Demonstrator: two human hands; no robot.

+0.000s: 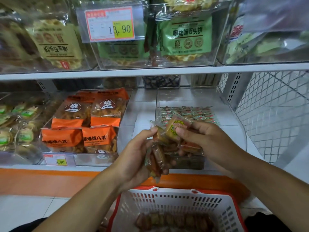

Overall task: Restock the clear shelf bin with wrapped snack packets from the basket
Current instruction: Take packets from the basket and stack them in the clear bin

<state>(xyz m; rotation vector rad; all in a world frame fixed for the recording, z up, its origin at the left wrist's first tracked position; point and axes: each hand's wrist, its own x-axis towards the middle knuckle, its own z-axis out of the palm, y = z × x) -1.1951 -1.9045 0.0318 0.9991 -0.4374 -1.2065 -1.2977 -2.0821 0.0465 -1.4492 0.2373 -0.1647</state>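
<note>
My left hand (138, 153) grips a bunch of small clear-wrapped brown snack packets (156, 156) in front of the lower shelf. My right hand (199, 139) pinches one square packet with a yellow-green label (175, 127) and holds more packets beneath it. Both hands are close together, just in front of the clear shelf bin (189, 97), which holds a layer of red-and-green wrapped packets (189, 113) at its back. Below my hands stands the white basket with a red rim (175, 198); more wrapped packets (173, 221) lie on its bottom.
Orange snack bags (87, 121) fill the bin to the left, with a price tag (57, 160) at its front. The upper shelf carries clear bins of green cracker packs (185, 36) and a 13.90 tag (110, 24). A white wire mesh panel (274, 114) closes the right side.
</note>
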